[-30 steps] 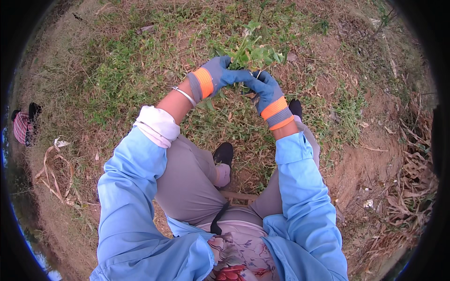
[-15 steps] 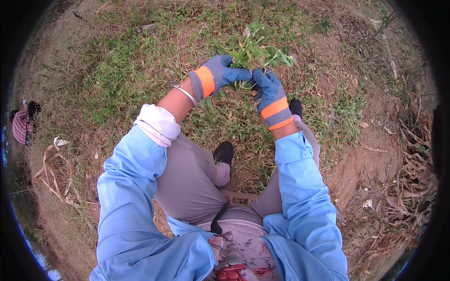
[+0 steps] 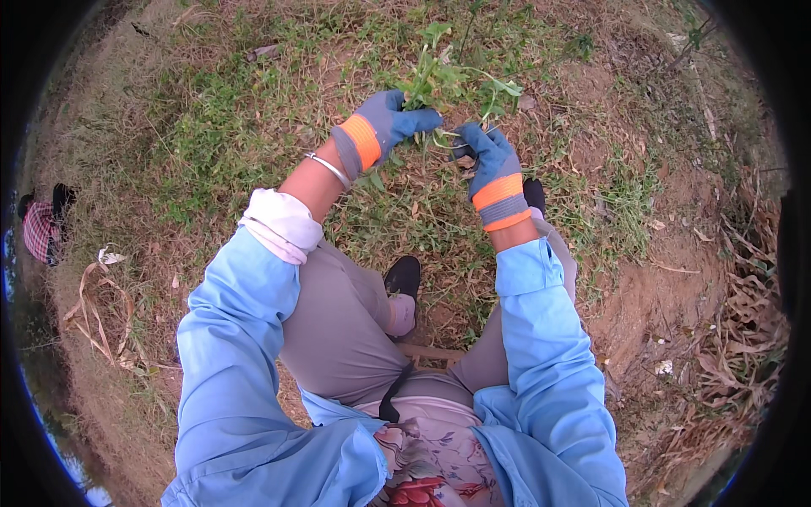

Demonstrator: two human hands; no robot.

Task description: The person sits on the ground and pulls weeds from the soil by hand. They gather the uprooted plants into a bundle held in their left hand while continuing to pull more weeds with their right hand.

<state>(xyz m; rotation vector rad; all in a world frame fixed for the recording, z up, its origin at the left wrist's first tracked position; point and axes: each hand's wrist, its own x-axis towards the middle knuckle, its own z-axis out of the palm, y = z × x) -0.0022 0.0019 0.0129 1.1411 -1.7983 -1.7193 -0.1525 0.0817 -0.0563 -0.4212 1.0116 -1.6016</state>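
Beyond the left shoe [image 3: 403, 277], over patchy grass [image 3: 380, 215], the left hand [image 3: 392, 122] is pinching the bunch [image 3: 427, 84] between thumb and fingers; the leaves are spreading farther from the shoe than the hand is. Beyond the shoe and to its right, the right hand [image 3: 488, 160] is curling its fingers in and pinching the sprig [image 3: 508, 87], the exact contact partly hiding. A pale stem [image 3: 449, 133] is crossing the gap between the hands. For good handling, the left hand should be pressing firmly near the stem bases and the right should be drawing evenly, sparing thin stalks from snapping.
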